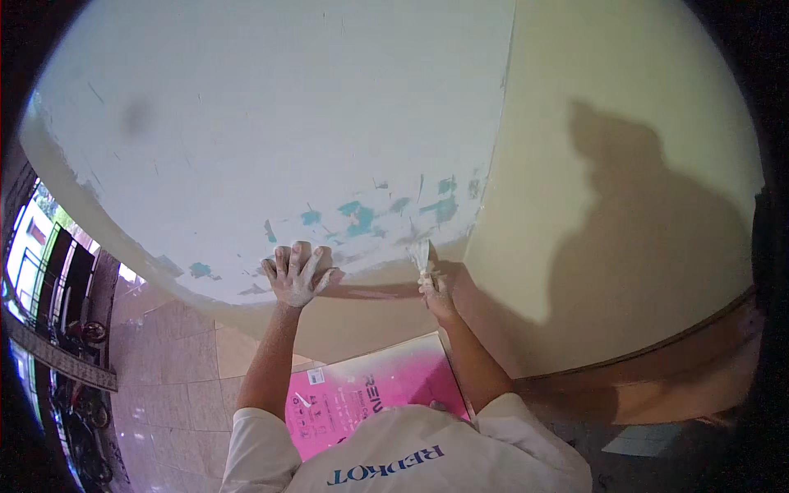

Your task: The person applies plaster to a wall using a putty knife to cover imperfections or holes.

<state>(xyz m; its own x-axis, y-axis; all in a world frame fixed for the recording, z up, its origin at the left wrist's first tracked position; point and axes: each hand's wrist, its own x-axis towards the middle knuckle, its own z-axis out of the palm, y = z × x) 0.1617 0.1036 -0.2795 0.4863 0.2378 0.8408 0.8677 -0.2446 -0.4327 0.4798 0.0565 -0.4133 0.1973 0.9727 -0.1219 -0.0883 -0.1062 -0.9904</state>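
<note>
At the far left, a window (29, 246) is seen, with a tiled floor (177, 370) spread out below it. The white wall (271, 107) fills the upper left, marked by teal patches (357, 218) where the coating is gone, and a bare tan band (362, 316) runs along its lower edge. The left hand (297, 275) is pressed flat against the wall at the border of white and tan, fingers spread and released, nothing grasped; it is dusted white. Near the person, between the forearms, a pink cardboard box (386, 390) is laid on the floor. Just right of the left hand, the right hand (437, 294) is clenched around the handle of a scraper (422, 255), whose pale blade is held against the wall beside the corner, right below the teal patches. Right of the corner, a cream wall (575, 66) is crossed by the person's shadow (633, 238), and a brown skirting strip (674, 361) is seen along its base.
</note>
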